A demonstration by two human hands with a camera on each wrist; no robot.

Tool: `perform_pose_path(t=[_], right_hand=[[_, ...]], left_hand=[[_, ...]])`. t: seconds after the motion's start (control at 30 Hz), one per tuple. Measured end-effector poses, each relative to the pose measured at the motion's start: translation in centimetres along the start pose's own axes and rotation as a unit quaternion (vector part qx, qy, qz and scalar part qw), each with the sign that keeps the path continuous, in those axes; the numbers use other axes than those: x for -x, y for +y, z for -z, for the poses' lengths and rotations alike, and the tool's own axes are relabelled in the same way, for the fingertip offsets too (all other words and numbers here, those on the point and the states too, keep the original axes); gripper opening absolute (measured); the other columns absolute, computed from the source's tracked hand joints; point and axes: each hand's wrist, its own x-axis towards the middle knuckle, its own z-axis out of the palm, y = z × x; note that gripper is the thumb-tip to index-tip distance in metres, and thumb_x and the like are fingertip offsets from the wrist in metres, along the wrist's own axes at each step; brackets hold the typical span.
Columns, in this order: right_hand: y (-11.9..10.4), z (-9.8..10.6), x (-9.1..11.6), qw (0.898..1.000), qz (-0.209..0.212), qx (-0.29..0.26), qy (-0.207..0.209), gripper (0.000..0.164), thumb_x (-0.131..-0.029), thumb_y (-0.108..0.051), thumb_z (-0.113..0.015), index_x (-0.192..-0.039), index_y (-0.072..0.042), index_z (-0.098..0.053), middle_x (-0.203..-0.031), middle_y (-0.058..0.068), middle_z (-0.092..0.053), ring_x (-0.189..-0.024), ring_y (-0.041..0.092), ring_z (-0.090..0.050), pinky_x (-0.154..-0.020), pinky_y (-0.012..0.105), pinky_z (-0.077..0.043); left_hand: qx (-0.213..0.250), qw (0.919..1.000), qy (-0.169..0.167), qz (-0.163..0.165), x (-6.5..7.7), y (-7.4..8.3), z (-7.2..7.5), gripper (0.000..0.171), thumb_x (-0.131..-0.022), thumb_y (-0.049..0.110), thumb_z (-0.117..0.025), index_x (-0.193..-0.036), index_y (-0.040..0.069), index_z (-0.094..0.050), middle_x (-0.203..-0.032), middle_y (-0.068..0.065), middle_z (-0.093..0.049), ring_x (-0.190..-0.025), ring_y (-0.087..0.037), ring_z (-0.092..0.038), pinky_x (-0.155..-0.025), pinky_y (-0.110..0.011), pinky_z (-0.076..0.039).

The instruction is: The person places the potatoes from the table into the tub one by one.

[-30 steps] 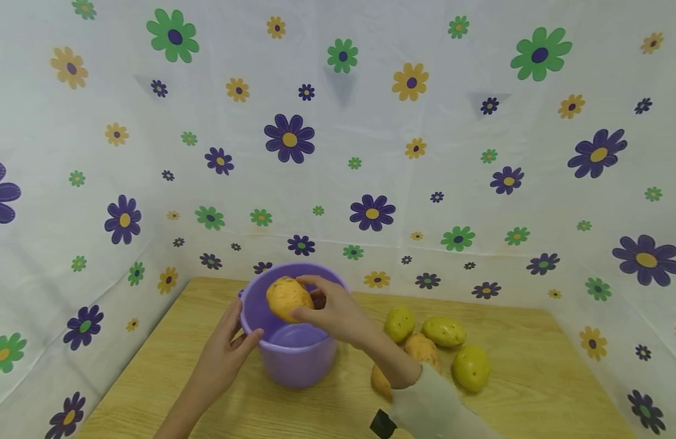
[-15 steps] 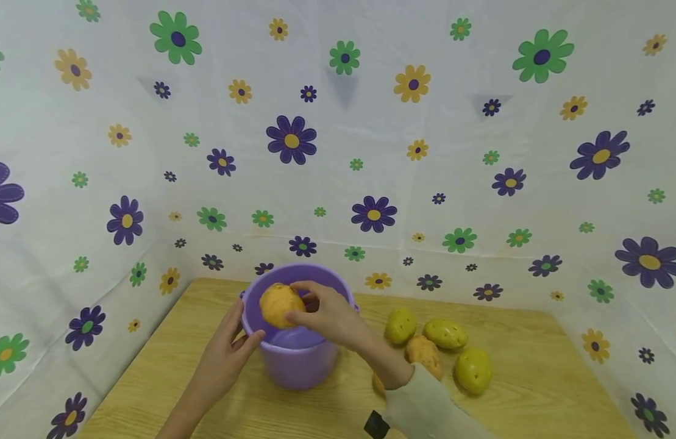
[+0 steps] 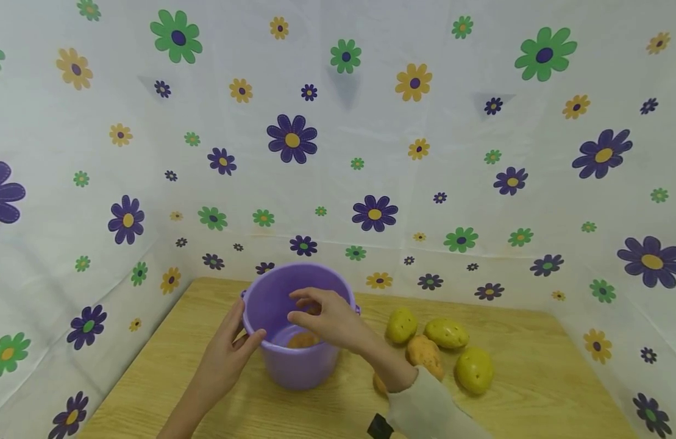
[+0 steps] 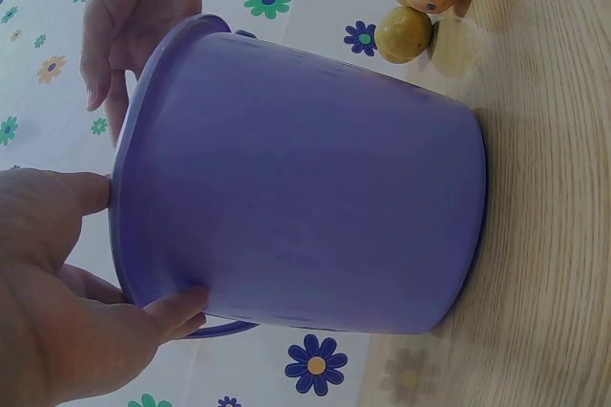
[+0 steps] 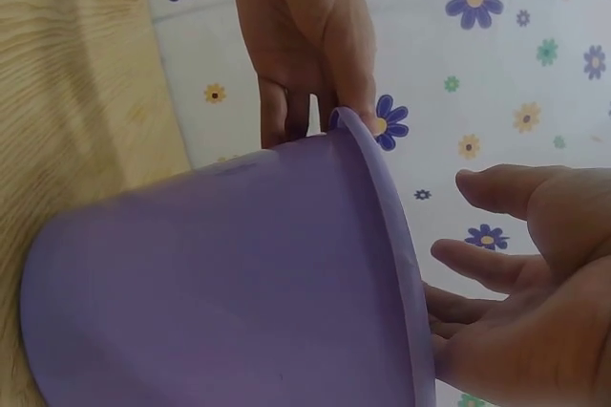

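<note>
A purple bucket stands upright on the table, its rim gripped at the left by my left hand. In the left wrist view that hand has thumb and fingers at the rim. My right hand is over the bucket's mouth, fingers spread and loosely bent, holding nothing. The right wrist view shows this hand beside the rim with thumb and forefinger apart. Low inside the bucket lies a brown potato, partly hidden by the front rim and the right hand.
Right of the bucket lie yellow-green potatoes and a tan potato; another tan potato is mostly hidden behind the right wrist. A flower-patterned sheet encloses the wooden table at back and sides.
The right hand has let go of the potato, which has dropped from the bucket's mouth to low inside it. The left hand keeps its grip on the rim.
</note>
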Motion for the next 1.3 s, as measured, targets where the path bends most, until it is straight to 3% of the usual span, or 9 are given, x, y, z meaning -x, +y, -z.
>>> perform_pose_path(t=[0.4,0.7,0.97,1.3], right_hand=[[1.3,3.1,2.0,0.998,0.042,-0.023,0.043,0.045,-0.102,-0.021,-0.067,-0.141,-0.001,-0.059,-0.127,0.016,-0.069,-0.111,0.028,-0.067,-0.093,0.037,-0.06],[1.9,6.5,4.3,0.997,0.019,-0.011,0.079,0.048,-0.102,-0.021,-0.067,-0.144,-0.001,-0.056,-0.13,0.018,-0.067,-0.114,0.03,-0.067,-0.097,0.045,-0.059],[2.8,9.1,6.8,0.994,-0.021,0.008,0.106,0.049,-0.104,-0.027,-0.065,-0.148,-0.007,-0.054,-0.136,0.015,-0.064,-0.122,0.032,-0.063,-0.104,0.053,-0.055],[4.6,11.4,9.8,0.99,-0.046,0.003,0.135,0.052,-0.106,-0.027,-0.062,-0.151,-0.005,-0.049,-0.139,0.019,-0.062,-0.121,0.034,-0.062,-0.1,0.046,-0.058]], left_hand=[[-0.023,0.9997,0.006,0.001,0.0,0.1,0.1,0.081,-0.103,0.018,-0.067,-0.163,-0.001,-0.017,-0.168,-0.024,-0.016,-0.149,-0.047,-0.028,-0.112,-0.035,-0.042],[-0.019,0.9997,0.003,-0.013,0.0,0.1,0.0,0.078,-0.104,0.016,-0.066,-0.163,-0.002,-0.018,-0.167,-0.025,-0.018,-0.149,-0.048,-0.029,-0.113,-0.037,-0.042],[-0.019,0.9998,0.003,-0.001,-0.1,0.4,0.0,0.08,-0.104,0.016,-0.064,-0.162,-0.006,-0.014,-0.168,-0.026,-0.014,-0.15,-0.047,-0.027,-0.114,-0.037,-0.039],[-0.021,0.9998,0.002,0.006,0.0,0.3,0.0,0.079,-0.104,0.018,-0.065,-0.163,-0.004,-0.015,-0.169,-0.025,-0.014,-0.15,-0.047,-0.027,-0.114,-0.036,-0.04]])
